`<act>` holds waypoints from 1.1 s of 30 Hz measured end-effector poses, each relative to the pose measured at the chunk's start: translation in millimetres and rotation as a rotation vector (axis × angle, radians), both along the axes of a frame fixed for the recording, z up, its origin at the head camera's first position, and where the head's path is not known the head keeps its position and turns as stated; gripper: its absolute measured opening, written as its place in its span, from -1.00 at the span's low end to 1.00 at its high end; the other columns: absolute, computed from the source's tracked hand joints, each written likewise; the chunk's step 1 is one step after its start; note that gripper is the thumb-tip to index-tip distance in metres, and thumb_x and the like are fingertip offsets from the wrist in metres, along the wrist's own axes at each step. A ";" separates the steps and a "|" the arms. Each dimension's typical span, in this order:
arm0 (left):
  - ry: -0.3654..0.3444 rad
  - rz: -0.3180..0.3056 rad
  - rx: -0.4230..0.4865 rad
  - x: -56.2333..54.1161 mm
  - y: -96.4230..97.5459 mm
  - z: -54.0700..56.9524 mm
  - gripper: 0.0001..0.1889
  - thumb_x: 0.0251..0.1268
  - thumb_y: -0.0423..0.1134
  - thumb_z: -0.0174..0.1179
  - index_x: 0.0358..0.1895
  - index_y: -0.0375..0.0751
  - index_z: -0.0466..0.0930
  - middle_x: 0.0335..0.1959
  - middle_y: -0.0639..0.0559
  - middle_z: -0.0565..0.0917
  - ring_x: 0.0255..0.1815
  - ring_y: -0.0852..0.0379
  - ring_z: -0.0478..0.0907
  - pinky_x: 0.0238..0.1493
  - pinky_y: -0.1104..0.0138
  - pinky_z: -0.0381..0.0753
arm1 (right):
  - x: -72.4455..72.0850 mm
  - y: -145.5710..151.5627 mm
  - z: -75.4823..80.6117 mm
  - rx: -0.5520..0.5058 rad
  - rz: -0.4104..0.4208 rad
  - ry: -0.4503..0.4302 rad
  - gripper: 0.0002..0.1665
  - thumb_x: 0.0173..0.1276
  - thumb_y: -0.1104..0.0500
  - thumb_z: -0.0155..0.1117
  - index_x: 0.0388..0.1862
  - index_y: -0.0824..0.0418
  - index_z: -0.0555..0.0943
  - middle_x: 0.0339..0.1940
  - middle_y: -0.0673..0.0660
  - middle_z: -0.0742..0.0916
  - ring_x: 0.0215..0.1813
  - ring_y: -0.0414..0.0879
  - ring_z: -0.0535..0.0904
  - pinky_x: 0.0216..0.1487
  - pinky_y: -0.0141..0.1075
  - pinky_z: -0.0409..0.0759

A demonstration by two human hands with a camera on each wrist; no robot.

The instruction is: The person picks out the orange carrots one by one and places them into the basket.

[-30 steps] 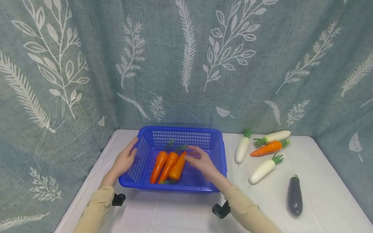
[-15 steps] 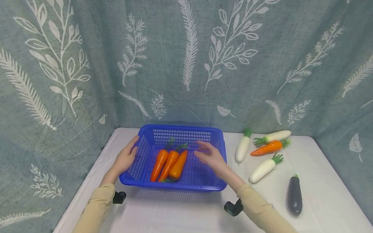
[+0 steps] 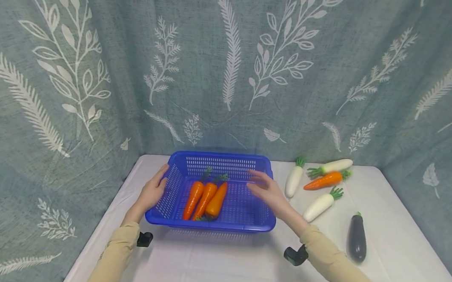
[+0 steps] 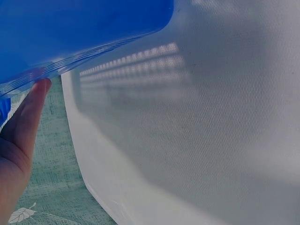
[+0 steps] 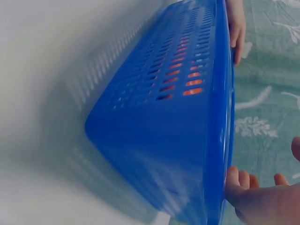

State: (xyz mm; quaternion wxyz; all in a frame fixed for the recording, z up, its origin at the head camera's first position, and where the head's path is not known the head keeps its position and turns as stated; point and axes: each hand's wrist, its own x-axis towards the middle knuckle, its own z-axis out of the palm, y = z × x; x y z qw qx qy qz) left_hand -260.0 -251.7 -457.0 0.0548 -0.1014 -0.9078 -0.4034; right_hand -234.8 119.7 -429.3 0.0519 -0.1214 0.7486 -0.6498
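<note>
A blue slotted plastic basket point(image 3: 229, 227) stands on the white-covered table. Side by side in its left half lie three orange carrots point(image 3: 194, 200); the rightmost carrot point(image 3: 217, 200) points its leafy end toward me. My left hand point(image 3: 151, 193) rests at the basket's left rim, its fingers fairly straight along it; in the left wrist view a fingertip point(image 4: 46, 84) meets the rim's edge. Over the basket's right side is my right hand point(image 3: 269, 192), fingers spread and nothing held. The right wrist view shows the right hand point(image 5: 265, 201) close at the rim.
To the basket's right lie three white radishes point(image 3: 294, 180), another carrot point(image 3: 323, 180) beside the farthest one, and a dark eggplant point(image 3: 357, 238) nearer me. A green leaf-patterned curtain point(image 3: 229, 73) hangs behind and around the table point(image 3: 219, 264).
My right hand has moved from the rightmost carrot in the basket to the basket's right side, fingers apart. My left hand has stayed at the left rim; the carrots lie as before.
</note>
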 end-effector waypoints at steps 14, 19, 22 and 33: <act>0.013 0.003 -0.007 0.0 0.6 -0.9 -0.49 0.56 -0.38 -0.24 0.49 -0.44 0.03 0.52 -0.34 0.05 0.50 -0.33 -0.02 0.49 -0.10 -0.02 | 3.8 37.0 6.0 -0.008 -0.121 -0.006 -0.35 0.46 0.22 0.15 0.45 0.39 0.24 0.32 0.47 0.41 0.32 0.31 0.39 0.33 0.00 0.44; -0.006 0.007 0.002 1.6 1.6 1.4 -0.49 0.56 -0.39 -0.24 0.50 -0.43 0.03 0.52 -0.33 0.04 0.50 -0.32 -0.03 0.50 -0.09 -0.04 | 2.3 50.0 4.0 -0.003 -0.174 -0.016 -0.33 0.46 0.21 0.16 0.46 0.37 0.23 0.34 0.48 0.40 0.33 0.31 0.39 0.34 -0.01 0.43; -0.018 0.009 -0.001 1.7 1.3 1.8 -0.49 0.57 -0.39 -0.25 0.51 -0.41 0.02 0.53 -0.32 0.03 0.51 -0.31 -0.03 0.51 -0.07 -0.05 | 1.5 56.7 3.9 0.021 -0.222 -0.019 -0.34 0.46 0.19 0.17 0.46 0.35 0.25 0.32 0.47 0.42 0.31 0.30 0.41 0.32 -0.01 0.45; -0.009 0.018 -0.002 3.6 2.9 4.6 -0.49 0.56 -0.40 -0.25 0.50 -0.43 0.03 0.52 -0.32 0.05 0.51 -0.30 -0.02 0.51 -0.06 -0.04 | -6.2 80.0 0.7 0.016 -0.383 -0.079 -0.35 0.49 0.23 0.10 0.47 0.40 0.20 0.32 0.49 0.41 0.30 0.26 0.39 0.29 -0.21 0.48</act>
